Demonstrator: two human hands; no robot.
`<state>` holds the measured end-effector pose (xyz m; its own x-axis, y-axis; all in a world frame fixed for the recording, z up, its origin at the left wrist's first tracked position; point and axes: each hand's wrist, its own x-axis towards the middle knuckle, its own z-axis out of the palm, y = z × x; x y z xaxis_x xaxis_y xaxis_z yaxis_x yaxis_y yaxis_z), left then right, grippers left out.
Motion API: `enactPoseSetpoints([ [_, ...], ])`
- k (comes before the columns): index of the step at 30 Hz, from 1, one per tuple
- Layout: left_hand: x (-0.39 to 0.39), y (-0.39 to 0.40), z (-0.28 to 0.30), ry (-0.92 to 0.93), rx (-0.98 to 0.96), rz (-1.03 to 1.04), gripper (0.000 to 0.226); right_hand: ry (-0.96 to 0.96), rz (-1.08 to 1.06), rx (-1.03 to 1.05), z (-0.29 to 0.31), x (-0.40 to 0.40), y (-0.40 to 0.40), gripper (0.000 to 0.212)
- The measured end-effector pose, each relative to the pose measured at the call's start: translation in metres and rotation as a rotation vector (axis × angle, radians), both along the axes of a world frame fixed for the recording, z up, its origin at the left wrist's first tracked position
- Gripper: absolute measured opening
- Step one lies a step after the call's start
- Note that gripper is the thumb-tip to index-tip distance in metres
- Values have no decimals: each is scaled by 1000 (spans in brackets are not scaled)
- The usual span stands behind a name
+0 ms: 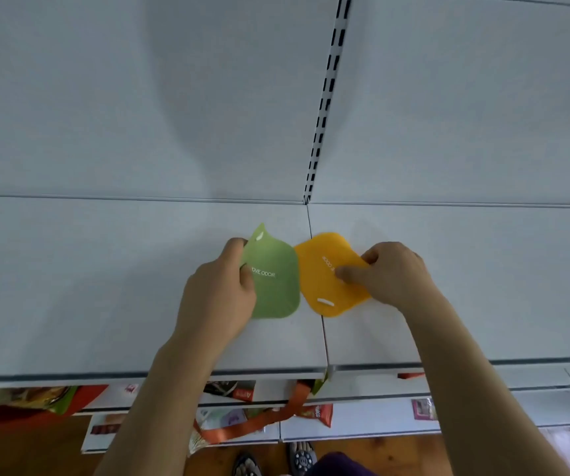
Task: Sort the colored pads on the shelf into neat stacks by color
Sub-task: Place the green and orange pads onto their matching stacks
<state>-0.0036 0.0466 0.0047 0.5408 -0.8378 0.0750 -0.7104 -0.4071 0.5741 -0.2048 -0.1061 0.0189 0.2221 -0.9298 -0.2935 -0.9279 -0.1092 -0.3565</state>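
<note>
A green leaf-shaped flat pad with white printed words and an orange leaf-shaped flat pad lie side by side on the white metal shelf, their edges touching near the seam between two shelf boards. The left hand grips the left edge of the green pad, thumb on top. The right hand pinches the right side of the orange pad with curled fingers. Below, lower shelves carry colourful packets.
</note>
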Motion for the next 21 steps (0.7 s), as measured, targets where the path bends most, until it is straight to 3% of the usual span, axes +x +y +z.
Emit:
enactPoseSetpoints([
  [2,-1,3,-1,39,-39,19,24,-59,15,-47,-1,1,8,31],
  [5,-8,4,1,142,-73,26,21,-302,11,-68,-8,-10,26,13],
  [10,-29,-7,9,314,-177,-18,21,-711,-110,-191,-7,-56,43,4],
  [12,-49,-15,14,389,-216,-54,22,-831,-198,-283,-1,-82,46,11],
  [21,-200,-69,35,555,-303,-247,15,-702,-390,-505,-2,-240,46,9],
])
